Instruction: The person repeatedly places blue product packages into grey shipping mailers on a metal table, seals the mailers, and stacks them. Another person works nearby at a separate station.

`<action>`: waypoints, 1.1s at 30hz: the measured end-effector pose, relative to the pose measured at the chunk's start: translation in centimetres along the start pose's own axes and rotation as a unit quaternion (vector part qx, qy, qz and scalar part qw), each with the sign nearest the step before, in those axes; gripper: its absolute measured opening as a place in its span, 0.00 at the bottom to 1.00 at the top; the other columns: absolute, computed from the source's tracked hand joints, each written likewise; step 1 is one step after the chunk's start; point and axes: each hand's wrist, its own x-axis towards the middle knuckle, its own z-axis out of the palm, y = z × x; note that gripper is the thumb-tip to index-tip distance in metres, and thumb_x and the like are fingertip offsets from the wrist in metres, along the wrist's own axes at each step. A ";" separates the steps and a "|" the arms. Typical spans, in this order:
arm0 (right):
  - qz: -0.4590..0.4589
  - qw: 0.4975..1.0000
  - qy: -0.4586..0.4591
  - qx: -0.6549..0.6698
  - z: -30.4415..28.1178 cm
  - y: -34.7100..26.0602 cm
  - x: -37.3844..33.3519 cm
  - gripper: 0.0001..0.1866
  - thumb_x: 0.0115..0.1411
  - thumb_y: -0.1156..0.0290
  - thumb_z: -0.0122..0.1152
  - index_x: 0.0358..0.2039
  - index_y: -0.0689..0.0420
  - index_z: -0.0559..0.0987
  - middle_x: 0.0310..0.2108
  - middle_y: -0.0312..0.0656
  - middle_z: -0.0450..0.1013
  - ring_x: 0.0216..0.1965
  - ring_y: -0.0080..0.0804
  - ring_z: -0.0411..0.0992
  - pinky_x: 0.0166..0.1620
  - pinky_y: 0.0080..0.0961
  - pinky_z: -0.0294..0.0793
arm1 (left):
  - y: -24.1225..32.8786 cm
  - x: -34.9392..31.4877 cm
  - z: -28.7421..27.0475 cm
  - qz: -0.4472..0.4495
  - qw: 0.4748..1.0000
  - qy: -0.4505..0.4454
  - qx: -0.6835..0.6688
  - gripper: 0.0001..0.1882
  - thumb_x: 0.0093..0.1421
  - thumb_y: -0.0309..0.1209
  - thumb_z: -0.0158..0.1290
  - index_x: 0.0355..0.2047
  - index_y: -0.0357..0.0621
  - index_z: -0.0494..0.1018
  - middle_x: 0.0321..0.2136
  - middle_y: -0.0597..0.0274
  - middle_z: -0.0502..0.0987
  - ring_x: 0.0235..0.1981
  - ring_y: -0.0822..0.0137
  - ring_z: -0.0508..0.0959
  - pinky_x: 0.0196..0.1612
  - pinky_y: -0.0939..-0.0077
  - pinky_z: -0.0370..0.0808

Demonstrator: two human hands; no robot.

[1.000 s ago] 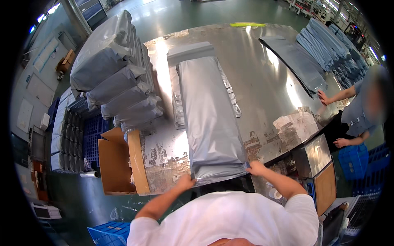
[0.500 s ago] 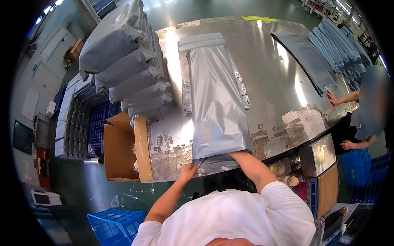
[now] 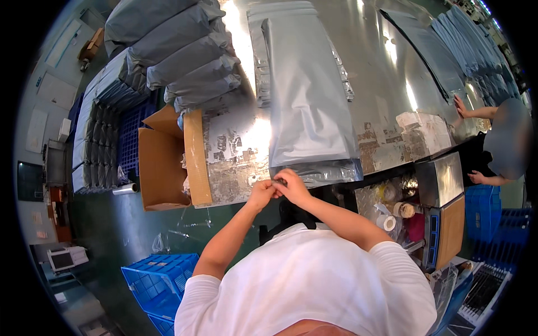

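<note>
Your left hand (image 3: 261,195) and right hand (image 3: 292,187) meet with curled fingers close together; whether they pinch anything, I cannot tell. The long grey bag (image 3: 314,106) lies just beyond them, its near left corner by your fingers, its length stretching away on the metal table (image 3: 386,89). Left of your hands stands a cardboard box (image 3: 161,168); beyond it, grey parcels (image 3: 193,61) are stacked.

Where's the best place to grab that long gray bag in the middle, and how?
Probably by both corners of the flap at the near end of the long gray bag, coming from the near side: the flap looks thin and flat, and lies by the near edge of the table.
</note>
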 end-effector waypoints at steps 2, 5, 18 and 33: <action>0.055 0.998 0.019 0.012 1.3 2.2 0.4 0.07 0.51 0.73 0.57 0.30 0.62 0.73 0.26 0.41 0.69 0.27 0.32 0.70 0.30 0.23 0.69 | -0.2 0.1 -0.1 0.003 1.000 -0.016 0.017 0.07 0.60 0.25 0.45 0.30 0.34 0.72 0.27 0.58 0.77 0.25 0.72 0.75 0.29 0.82 0.72; 0.177 0.931 0.092 0.306 -3.1 2.5 -2.3 0.06 0.59 0.72 0.49 0.29 0.61 0.71 0.26 0.37 0.70 0.25 0.22 0.69 0.29 0.19 0.69 | 0.2 -0.3 -0.3 -0.028 0.999 -0.026 0.005 0.08 0.60 0.25 0.44 0.31 0.34 0.72 0.28 0.57 0.77 0.26 0.71 0.76 0.30 0.82 0.73; 0.065 0.845 0.003 -0.531 -22.4 3.2 -14.7 0.24 0.46 0.78 0.49 0.47 0.51 0.70 0.51 0.48 0.62 0.45 0.44 0.66 0.44 0.35 0.69 | 4.6 -1.9 -4.2 0.268 0.793 0.082 0.542 0.25 0.49 0.25 0.51 0.50 0.50 0.66 0.47 0.53 0.68 0.47 0.61 0.70 0.51 0.64 0.67; -0.120 0.959 0.158 -0.202 -23.5 6.9 2.3 0.07 0.53 0.72 0.51 0.22 0.60 0.67 0.21 0.46 0.67 0.25 0.43 0.69 0.28 0.32 0.67 | 8.4 6.7 -3.0 0.478 0.742 0.126 0.452 0.07 0.50 0.20 0.44 0.28 0.39 0.72 0.25 0.53 0.75 0.28 0.52 0.75 0.35 0.72 0.71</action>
